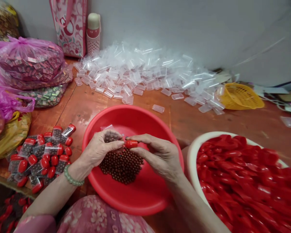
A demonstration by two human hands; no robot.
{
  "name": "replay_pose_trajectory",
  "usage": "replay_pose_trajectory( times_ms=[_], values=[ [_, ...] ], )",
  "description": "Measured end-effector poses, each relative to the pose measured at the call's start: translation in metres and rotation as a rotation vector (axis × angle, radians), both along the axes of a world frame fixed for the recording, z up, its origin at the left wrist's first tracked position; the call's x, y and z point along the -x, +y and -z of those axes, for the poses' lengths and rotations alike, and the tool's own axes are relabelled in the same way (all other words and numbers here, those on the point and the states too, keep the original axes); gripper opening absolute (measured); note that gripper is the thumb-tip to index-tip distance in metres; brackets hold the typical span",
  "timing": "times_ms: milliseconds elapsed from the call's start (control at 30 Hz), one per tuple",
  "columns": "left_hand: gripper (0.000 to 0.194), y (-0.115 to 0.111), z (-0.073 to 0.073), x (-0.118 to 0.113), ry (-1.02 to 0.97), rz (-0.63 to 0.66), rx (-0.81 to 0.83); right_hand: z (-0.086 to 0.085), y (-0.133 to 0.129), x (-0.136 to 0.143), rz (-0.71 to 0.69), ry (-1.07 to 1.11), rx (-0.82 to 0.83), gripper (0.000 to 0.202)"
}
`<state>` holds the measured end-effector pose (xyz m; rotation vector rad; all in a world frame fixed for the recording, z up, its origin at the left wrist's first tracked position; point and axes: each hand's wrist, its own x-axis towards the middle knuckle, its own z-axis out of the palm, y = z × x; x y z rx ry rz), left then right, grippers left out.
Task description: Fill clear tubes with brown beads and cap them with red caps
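Observation:
My left hand point(100, 147) pinches a small clear plastic box point(111, 137) that has dark balls inside. In the fingers of my right hand point(161, 153) is a red cap point(131, 143), at the open end of that box; whether the two touch is hard to tell. Both hands hover over a red basin point(157, 191). A heap of brown balls point(122, 168) lies in the basin beneath them. Behind my left fingers, part of another clear box point(109, 127) shows in the basin.
Filled boxes with red caps point(42, 155) lie at left. Clear empty boxes point(135, 71) are heaped along the wall. A white tub point(192, 161) of red caps stands at right, a yellow basket point(242, 97) behind it. Pink bags point(29, 61), a tote bag point(70, 29) and a flask point(93, 34) stand back left.

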<state>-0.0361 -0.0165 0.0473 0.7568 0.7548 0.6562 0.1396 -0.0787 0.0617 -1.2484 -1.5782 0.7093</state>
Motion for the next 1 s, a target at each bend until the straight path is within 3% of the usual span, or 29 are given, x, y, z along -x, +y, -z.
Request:
replay_pose_trajectory(
  times_ms=[133,333,433,600,700,833,1000],
  values=[
    [0.034,0.0,0.001,0.0,0.017,-0.056,-0.012,0.007,-0.001,0.021,0.063,0.092,-0.004,0.016],
    [0.026,-0.004,0.005,0.0,0.05,-0.028,-0.126,0.016,-0.006,0.042,0.206,-0.217,-0.185,0.035],
    [0.021,-0.004,0.004,0.001,0.002,0.026,-0.116,0.014,-0.002,0.038,0.183,-0.165,-0.097,0.032],
    [0.028,-0.004,0.002,0.002,-0.065,0.085,0.037,0.008,0.011,0.016,0.272,0.129,0.107,0.026],
    [0.028,-0.004,0.002,0.004,-0.068,0.132,0.035,0.001,0.018,0.003,0.151,0.115,0.157,0.016],
    [0.029,-0.004,0.004,0.006,-0.015,0.233,-0.023,-0.016,0.026,-0.007,-0.077,-0.079,0.173,0.015],
    [0.032,-0.006,0.007,0.004,-0.02,0.276,-0.046,-0.027,0.032,-0.003,-0.154,-0.156,0.094,0.016]
  ],
)
